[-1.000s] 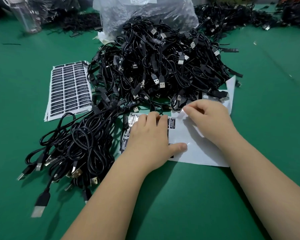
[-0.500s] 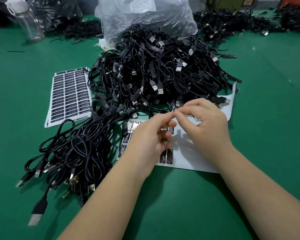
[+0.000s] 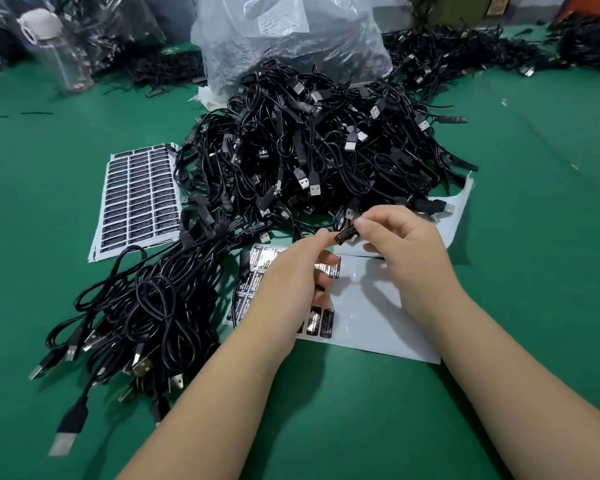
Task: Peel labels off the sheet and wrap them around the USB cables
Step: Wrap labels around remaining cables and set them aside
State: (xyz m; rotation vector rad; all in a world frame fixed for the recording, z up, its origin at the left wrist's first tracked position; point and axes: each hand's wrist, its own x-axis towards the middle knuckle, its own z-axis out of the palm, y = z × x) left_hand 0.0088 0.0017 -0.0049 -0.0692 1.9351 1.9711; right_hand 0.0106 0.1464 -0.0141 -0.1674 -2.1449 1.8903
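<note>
A small black label (image 3: pixel 345 234) hangs between my two hands above a mostly peeled white label sheet (image 3: pixel 371 313). My left hand (image 3: pixel 291 282) pinches the label's left end and my right hand (image 3: pixel 406 251) pinches its right end. A few black labels remain on the sheet's left part, partly hidden under my left hand. A big heap of black USB cables (image 3: pixel 312 150) lies just behind my hands. A second bundle of cables (image 3: pixel 146 313) lies to the left of the sheet.
A full sheet of black labels (image 3: pixel 137 199) lies flat at the left on the green table (image 3: pixel 534 209). Behind the heap stands a clear plastic bag (image 3: pixel 284 32). A clear bottle (image 3: pixel 56 50) stands at the far left. More cables lie along the back edge.
My left hand lifted off the sheet, where it was pressing flat. Both hands rose and came together, and a peeled black label is now held between them.
</note>
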